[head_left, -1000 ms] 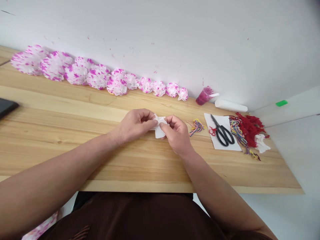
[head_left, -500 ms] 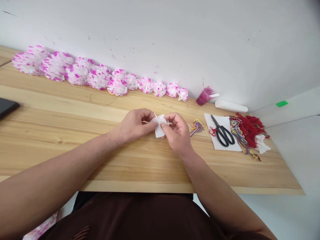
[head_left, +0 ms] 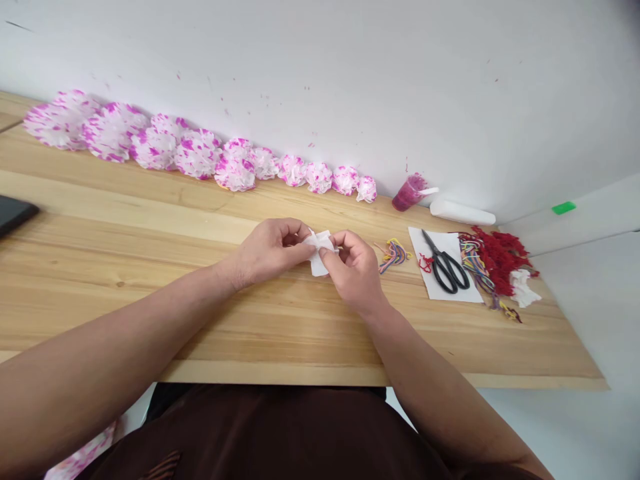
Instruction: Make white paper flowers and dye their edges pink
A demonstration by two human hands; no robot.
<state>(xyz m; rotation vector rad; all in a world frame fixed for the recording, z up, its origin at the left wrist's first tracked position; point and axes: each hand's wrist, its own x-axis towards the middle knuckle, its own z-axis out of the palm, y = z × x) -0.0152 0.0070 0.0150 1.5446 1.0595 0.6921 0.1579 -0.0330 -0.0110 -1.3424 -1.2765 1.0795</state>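
Note:
A small piece of white tissue paper (head_left: 320, 261), pinched in at its middle, is held above the table between my two hands. My left hand (head_left: 273, 252) grips its left side between thumb and fingers. On the other side, my right hand (head_left: 356, 267) pinches the paper with thumb and curled fingers. The undersides of the fingers are hidden. Just right of my right hand lies a small bunch of coloured strings (head_left: 394, 255). Farther right, black-handled scissors (head_left: 445, 262) rest on a white sheet (head_left: 435, 291).
Along the wall runs a row of white-and-magenta paper pompoms (head_left: 197, 153). A cup of magenta liquid (head_left: 409, 193) stands near a white roll (head_left: 463, 213). Red yarn (head_left: 503, 257) is heaped at the table's right end. A dark flat object (head_left: 15, 215) lies at the left edge.
My right thumb and fingers have shifted slightly on the tissue paper, and a bit more of the paper shows between my hands. Everything else stays put.

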